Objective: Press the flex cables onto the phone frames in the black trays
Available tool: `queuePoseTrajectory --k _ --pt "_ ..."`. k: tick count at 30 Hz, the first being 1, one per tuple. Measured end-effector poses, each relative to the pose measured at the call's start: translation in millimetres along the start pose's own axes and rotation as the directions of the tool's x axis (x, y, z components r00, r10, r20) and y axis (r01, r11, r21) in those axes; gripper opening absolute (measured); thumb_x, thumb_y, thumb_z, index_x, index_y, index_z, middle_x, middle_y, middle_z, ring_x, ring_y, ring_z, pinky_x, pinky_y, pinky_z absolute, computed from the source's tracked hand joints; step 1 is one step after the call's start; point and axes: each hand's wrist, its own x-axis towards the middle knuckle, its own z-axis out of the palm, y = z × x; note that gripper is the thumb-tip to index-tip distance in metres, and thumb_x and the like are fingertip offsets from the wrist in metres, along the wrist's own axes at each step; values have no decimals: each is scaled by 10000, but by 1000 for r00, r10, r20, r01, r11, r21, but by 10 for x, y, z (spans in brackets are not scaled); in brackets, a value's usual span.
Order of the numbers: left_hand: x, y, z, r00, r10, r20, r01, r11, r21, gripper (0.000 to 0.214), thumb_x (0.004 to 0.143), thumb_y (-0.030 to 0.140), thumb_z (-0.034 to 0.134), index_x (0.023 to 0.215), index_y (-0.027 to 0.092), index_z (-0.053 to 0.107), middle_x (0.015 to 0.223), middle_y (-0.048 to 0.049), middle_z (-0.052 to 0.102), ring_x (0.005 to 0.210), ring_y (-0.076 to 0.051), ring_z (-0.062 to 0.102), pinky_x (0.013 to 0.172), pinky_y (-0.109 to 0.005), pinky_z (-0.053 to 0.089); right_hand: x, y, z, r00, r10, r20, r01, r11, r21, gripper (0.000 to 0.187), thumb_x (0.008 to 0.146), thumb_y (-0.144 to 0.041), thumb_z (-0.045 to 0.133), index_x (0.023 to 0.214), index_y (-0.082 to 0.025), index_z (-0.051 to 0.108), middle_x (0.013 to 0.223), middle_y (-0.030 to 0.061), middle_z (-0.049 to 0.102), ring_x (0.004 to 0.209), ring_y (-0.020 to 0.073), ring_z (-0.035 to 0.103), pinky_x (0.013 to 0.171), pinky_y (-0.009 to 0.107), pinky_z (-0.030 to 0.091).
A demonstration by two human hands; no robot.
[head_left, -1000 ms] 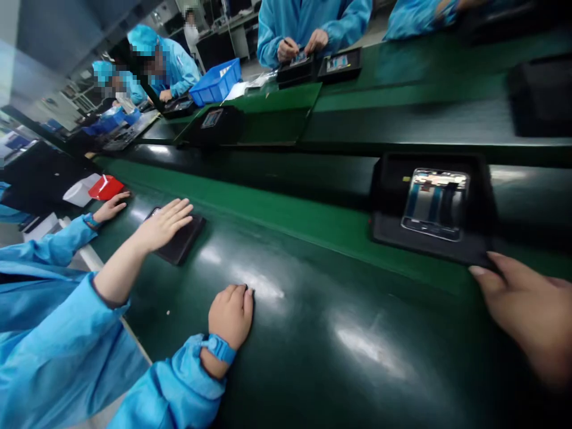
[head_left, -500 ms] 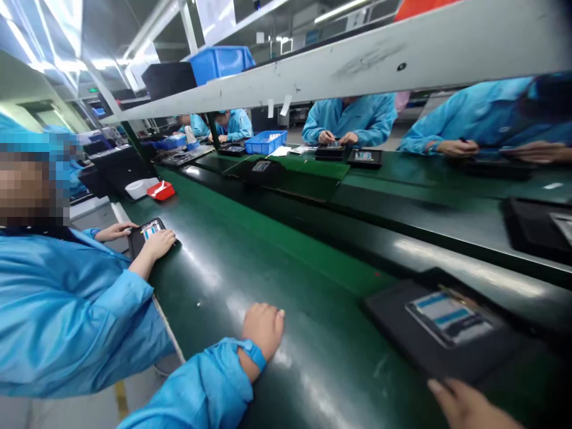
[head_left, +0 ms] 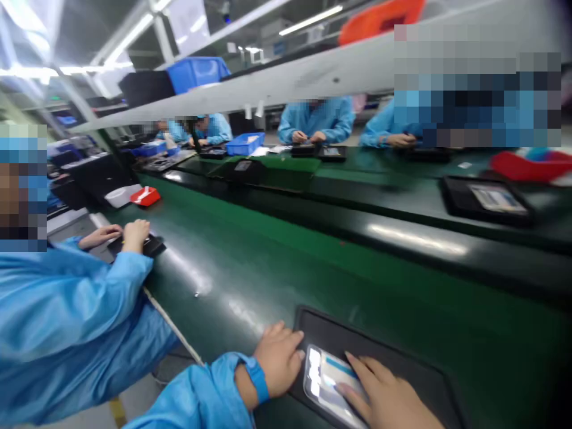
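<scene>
Phone [head_left: 328, 381] lies partly beneath the right hand [head_left: 386, 393].

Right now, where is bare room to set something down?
The green table has a bare patch between the red bin and the near black tray. That tray is crowded: left hand at its edge, right hand over the device.

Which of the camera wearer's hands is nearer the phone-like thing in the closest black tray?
Right. The right hand has fingers over the phone-like thing; the left hand is just beside it, at the edge of the black tray.
</scene>
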Motion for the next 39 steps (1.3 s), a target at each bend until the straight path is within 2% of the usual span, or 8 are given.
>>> queuePoseTrajectory --k 5,11,17,22,24,29,33,39 --pt "66 -114 -89 996 81 40 -87 984 158 378 828 240 349 1171 200 502 1166 -75 544 1178 -263 381 982 -476 294 128 -273 -317 965 260 35 -253 957 -138 454 767 -392 519 1194 -237 501 1209 133 497 873 279 578 689 350 446" --pt "104 -309 -161 983 177 48 -183 960 212 343 831 231 343 1085 225 574 1136 -65 572 1174 -247 403 955 -463 349 457 -142 -536 890 451 73 -437 887 -150 309 865 -341 366 851 -173 625 767 108 621 697 226 595 585 301 411" --pt "-63 -453 -266 981 189 43 -193 947 255 364 844 294 332 1110 185 555 1114 -86 583 1145 -257 435 953 -465 357 299 -6 -480 854 521 4 -513 840 174 323 871 -351 338 954 -201 612 880 81 645 843 224 582 672 302 419" --pt "-57 -276 -312 963 260 -64 -219 901 374 359 841 335 357 1081 171 569 1114 -98 568 1166 -298 388 953 -493 339 -146 29 -604 746 662 70 -626 662 411 304 849 -332 368 957 -223 630 969 41 651 903 213 585 731 305 441" --pt "-13 -105 -272 926 373 -51 -325 860 393 330 847 316 361 1049 182 584 1096 -89 572 1163 -297 384 954 -491 338 -306 -67 -661 766 630 126 -606 644 467 294 842 -347 384 946 -240 638 958 26 658 879 205 598 718 302 457" --pt "87 292 -123 792 610 2 -560 726 400 279 849 259 386 1039 183 575 1040 -88 586 1102 -284 429 899 -482 396 -433 -426 -631 940 320 114 -331 790 517 273 817 -310 463 1015 -202 618 1009 46 642 919 194 583 807 305 440" --pt "105 445 -45 738 672 59 -639 669 378 247 835 221 403 1008 194 577 998 -71 596 1039 -283 463 869 -486 418 -364 -531 -536 952 284 113 -304 839 452 260 823 -184 417 935 -185 651 913 58 669 865 209 600 805 342 435" --pt "106 541 68 703 710 42 -705 688 175 201 838 196 400 924 185 582 854 -45 629 928 -211 524 888 -438 424 -405 -501 -520 774 573 269 -579 470 666 228 811 -250 441 908 -231 646 913 16 673 851 177 613 741 288 464"
